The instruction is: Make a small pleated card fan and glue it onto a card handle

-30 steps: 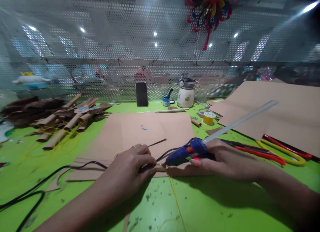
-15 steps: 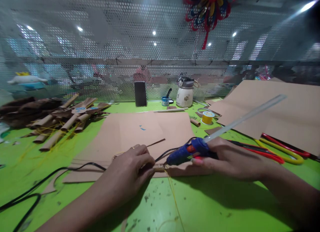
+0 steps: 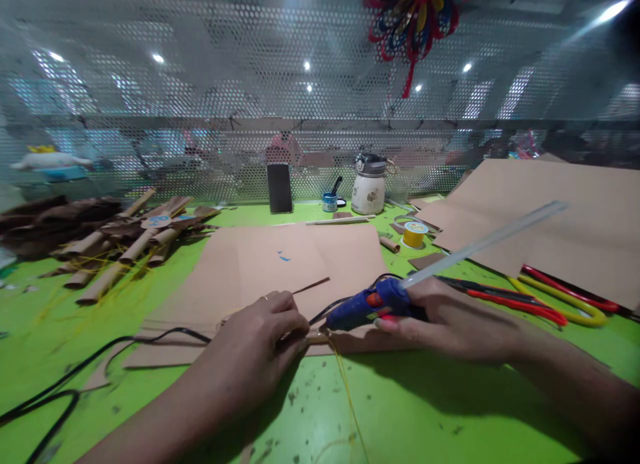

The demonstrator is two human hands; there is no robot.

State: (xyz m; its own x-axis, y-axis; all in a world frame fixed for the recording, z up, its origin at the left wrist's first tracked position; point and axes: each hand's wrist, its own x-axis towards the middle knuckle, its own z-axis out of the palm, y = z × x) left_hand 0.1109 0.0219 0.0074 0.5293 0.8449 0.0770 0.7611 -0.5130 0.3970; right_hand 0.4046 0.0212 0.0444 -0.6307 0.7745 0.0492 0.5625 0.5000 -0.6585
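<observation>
My right hand (image 3: 440, 317) is closed round a blue hot glue gun (image 3: 365, 305), with a long clear glue stick (image 3: 485, 244) jutting from its back. The gun's nozzle meets a small rolled paper piece (image 3: 318, 339) at the near edge of the brown paper sheets (image 3: 345, 251). My left hand (image 3: 270, 334) pinches the other end of that rolled piece, its fingertips partly hiding it. From the roll a yellow thread (image 3: 345, 377) trails down over the green table (image 3: 400, 411).
Brown paper tubes (image 3: 135, 244) with yellow threads lie at the left. A black cord (image 3: 115, 347) crosses the left side. Behind stand a phone (image 3: 279, 188), a paint jar (image 3: 329, 201) and a white bottle (image 3: 369, 191). To the right are a yellow thread spool (image 3: 415, 234), pliers (image 3: 520, 303) and large brown sheets (image 3: 550, 217).
The glue gun has shifted slightly left along the rolled piece, and its glue stick has dipped a little. My left hand keeps its pinch in nearly the same place.
</observation>
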